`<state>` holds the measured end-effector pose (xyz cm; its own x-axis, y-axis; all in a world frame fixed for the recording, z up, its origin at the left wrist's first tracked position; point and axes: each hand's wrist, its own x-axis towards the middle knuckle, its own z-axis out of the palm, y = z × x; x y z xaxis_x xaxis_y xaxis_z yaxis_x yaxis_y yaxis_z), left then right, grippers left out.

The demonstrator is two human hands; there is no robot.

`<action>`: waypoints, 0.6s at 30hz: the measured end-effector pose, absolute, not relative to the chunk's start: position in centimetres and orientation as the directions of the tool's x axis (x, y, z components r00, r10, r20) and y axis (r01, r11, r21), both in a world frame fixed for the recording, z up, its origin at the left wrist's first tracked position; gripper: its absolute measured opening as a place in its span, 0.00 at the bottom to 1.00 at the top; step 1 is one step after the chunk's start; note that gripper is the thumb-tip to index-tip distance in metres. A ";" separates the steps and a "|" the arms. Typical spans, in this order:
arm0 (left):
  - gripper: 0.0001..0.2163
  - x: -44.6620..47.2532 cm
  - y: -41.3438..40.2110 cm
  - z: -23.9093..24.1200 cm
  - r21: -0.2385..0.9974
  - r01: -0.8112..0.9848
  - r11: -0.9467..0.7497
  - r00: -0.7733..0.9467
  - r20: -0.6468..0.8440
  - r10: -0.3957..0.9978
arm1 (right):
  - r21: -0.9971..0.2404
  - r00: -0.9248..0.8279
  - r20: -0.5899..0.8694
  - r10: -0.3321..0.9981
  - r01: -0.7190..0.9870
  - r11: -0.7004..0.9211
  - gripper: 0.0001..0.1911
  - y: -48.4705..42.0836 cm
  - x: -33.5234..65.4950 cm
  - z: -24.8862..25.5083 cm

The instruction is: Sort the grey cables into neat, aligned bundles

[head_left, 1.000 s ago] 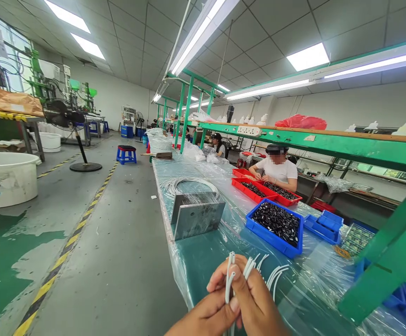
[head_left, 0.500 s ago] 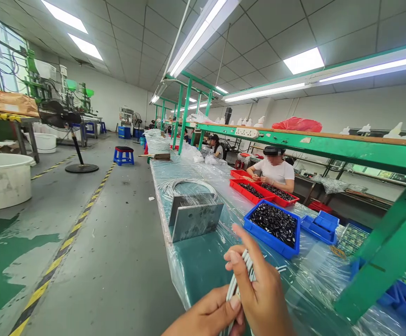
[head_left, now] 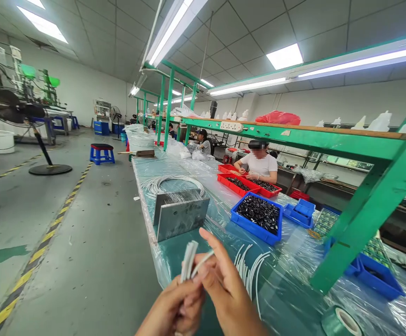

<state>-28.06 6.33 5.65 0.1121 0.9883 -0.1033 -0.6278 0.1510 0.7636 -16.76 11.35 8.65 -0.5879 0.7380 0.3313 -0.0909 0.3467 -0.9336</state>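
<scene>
At the bottom centre my left hand is closed round a bundle of short white wires, whose ends stick up above my fingers. My right hand is beside it on the right, pinching one white wire that leans out of the bundle. More loose white wires lie on the plastic-covered green bench just beyond my right hand.
A blue tray of small black parts sits past a grey metal block and a coil of white cable. Red trays stand before a seated person. A green frame post slants at right. Green tape roll lies near the corner.
The view has swung left and my hands have shifted left. My right hand has drawn back from over the bundle top and now pinches a single wire; loose wires on the bench show again.
</scene>
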 end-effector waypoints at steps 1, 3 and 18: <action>0.23 -28.4 6.6 5.4 0.701 -0.702 0.127 0.073 -0.107 0.992 | -0.909 -0.574 0.328 0.750 0.023 0.416 0.24 12.2 -16.3 7.9; 0.23 -29.0 7.2 5.0 0.611 -0.785 0.098 0.019 -0.135 0.991 | -0.773 -0.552 0.248 0.796 0.382 0.506 0.16 14.1 -15.0 6.2; 0.25 -29.4 9.3 2.2 0.660 -0.747 0.076 -0.100 -0.224 0.969 | -0.041 -0.254 0.023 0.967 0.966 0.255 0.23 17.1 -14.2 -0.6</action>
